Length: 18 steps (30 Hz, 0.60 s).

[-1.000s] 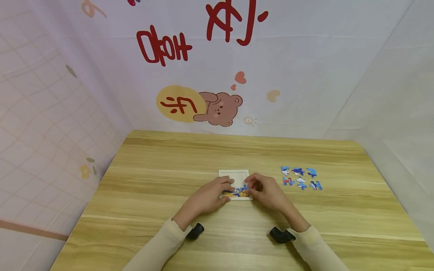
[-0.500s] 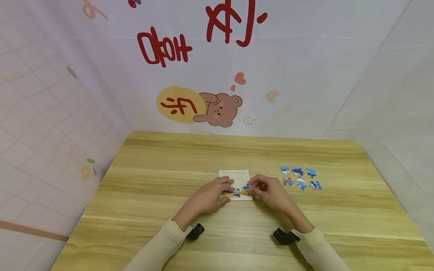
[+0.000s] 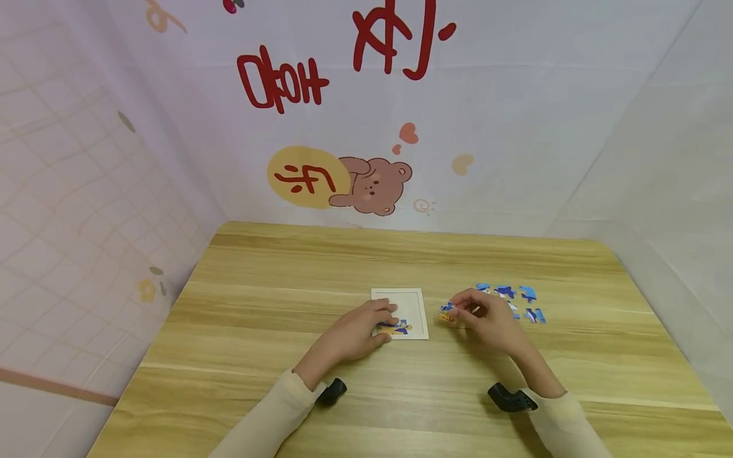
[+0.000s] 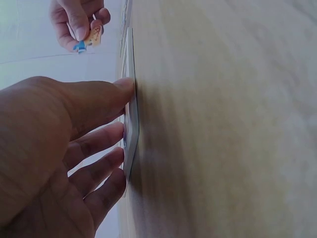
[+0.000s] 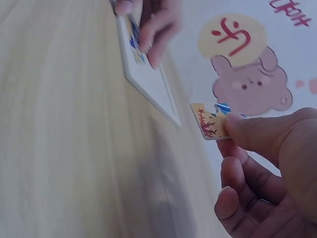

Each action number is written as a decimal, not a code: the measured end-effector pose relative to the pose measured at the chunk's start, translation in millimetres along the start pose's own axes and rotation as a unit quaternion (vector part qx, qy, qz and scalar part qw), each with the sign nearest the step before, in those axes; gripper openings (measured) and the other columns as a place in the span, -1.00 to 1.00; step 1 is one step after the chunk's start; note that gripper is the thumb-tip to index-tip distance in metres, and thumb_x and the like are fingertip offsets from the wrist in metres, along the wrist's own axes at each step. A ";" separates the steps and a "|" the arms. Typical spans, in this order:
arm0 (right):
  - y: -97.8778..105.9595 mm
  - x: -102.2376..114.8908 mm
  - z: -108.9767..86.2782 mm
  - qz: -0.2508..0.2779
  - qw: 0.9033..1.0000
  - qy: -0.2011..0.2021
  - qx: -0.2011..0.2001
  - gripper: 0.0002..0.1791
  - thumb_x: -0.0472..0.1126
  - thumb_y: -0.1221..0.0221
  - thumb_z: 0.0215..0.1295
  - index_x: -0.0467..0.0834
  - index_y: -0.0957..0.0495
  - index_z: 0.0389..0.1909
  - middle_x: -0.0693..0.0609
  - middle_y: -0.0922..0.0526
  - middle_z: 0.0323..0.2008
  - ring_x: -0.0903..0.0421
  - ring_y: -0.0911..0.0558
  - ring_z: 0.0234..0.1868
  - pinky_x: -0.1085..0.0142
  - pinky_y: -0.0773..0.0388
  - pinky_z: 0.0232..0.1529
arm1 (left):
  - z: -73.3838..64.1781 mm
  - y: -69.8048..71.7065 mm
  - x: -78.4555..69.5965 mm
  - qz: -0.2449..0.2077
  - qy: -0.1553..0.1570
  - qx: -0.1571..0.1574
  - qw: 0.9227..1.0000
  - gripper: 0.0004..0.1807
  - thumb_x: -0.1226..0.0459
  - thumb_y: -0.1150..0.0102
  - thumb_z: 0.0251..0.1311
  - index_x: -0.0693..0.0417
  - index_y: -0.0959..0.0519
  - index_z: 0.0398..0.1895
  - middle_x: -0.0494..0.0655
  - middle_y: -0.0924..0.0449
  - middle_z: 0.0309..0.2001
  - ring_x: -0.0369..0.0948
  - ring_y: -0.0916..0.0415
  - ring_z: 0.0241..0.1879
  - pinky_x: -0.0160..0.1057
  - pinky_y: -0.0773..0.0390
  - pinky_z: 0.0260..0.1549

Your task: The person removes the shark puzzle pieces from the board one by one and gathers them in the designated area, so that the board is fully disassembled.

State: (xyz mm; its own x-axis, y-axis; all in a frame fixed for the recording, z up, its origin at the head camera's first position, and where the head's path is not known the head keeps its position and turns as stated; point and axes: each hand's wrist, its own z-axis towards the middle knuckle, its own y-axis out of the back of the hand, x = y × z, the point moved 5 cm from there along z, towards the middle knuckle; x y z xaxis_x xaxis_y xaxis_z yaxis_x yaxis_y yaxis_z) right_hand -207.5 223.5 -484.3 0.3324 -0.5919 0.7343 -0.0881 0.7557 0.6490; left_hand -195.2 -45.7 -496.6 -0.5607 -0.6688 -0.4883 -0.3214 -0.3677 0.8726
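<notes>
My right hand (image 3: 491,321) pinches a puzzle piece (image 3: 446,312) between thumb and forefinger, to the right of the white puzzle board (image 3: 409,300). In the right wrist view this puzzle piece (image 5: 210,123) is orange with red coral and a blue-striped corner, held up off the table. My left hand (image 3: 363,327) rests on the board's left side, its fingers spread over the joined pieces (image 3: 404,327) at the lower left, partly hiding them. In the left wrist view, the left thumb (image 4: 106,96) touches the board's near edge.
Several loose blue puzzle pieces (image 3: 528,294) lie in two rows on the wooden table (image 3: 309,267) at right; my right hand hides some of them. A white wall with a printed bear (image 3: 375,184) stands behind the table.
My right hand has lifted the puzzle piece off the board's lower right corner and carried it right, toward the loose pieces. The left hand has stayed on the board.
</notes>
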 end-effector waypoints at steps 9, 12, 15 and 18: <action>35.3 -17.5 -17.4 -0.009 0.999 -0.026 -0.020 -0.91 -0.21 -0.31 0.39 -0.06 -0.69 -0.13 0.03 -0.76 -0.34 0.04 -0.71 -0.38 0.40 -0.60 -0.42 | 1.1 0.3 -1.7 -0.001 -0.002 -0.001 1.000 -0.62 0.13 -0.25 0.42 0.02 -0.65 0.23 -0.17 -0.41 0.47 -0.15 -0.23 0.55 -0.12 -0.33 0.49; 45.8 -24.2 -23.7 -0.017 0.999 -0.040 -0.029 -0.90 -0.19 -0.31 0.40 -0.07 -0.70 -0.12 0.01 -0.77 -0.32 0.12 -0.70 -0.35 0.42 -0.60 -0.40 | 0.8 0.7 -2.4 -0.004 -0.003 -0.002 1.000 -0.63 0.15 -0.26 0.41 0.03 -0.65 0.21 -0.16 -0.42 0.46 -0.15 -0.24 0.54 -0.12 -0.34 0.48; 55.6 -31.1 -29.7 -0.033 0.997 -0.054 -0.040 -0.90 -0.19 -0.31 0.39 -0.07 -0.69 -0.13 0.01 -0.76 -0.31 0.22 -0.66 -0.35 0.45 -0.58 -0.39 | -0.1 1.7 -3.0 -0.008 -0.003 -0.003 1.000 -0.63 0.15 -0.26 0.41 0.04 -0.65 0.21 -0.15 -0.42 0.46 -0.14 -0.24 0.54 -0.11 -0.33 0.48; 64.6 -39.3 -36.1 -0.041 0.996 -0.068 -0.047 -0.89 -0.20 -0.31 0.40 -0.09 -0.69 -0.11 0.02 -0.75 -0.32 0.27 -0.64 -0.36 0.45 -0.55 -0.40 | -0.2 1.9 -2.6 -0.009 -0.003 -0.004 1.000 -0.63 0.16 -0.26 0.41 0.04 -0.65 0.21 -0.14 -0.42 0.46 -0.14 -0.23 0.54 -0.12 -0.32 0.49</action>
State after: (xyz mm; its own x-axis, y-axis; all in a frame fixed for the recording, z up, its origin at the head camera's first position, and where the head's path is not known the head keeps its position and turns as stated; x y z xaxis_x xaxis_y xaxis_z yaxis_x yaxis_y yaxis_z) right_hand -192.4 305.7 -478.4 0.2047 -0.6804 0.7036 0.0242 0.7222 0.6913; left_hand -194.1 -44.8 -493.6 -0.5595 -0.6576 -0.5045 -0.3264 -0.3846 0.8634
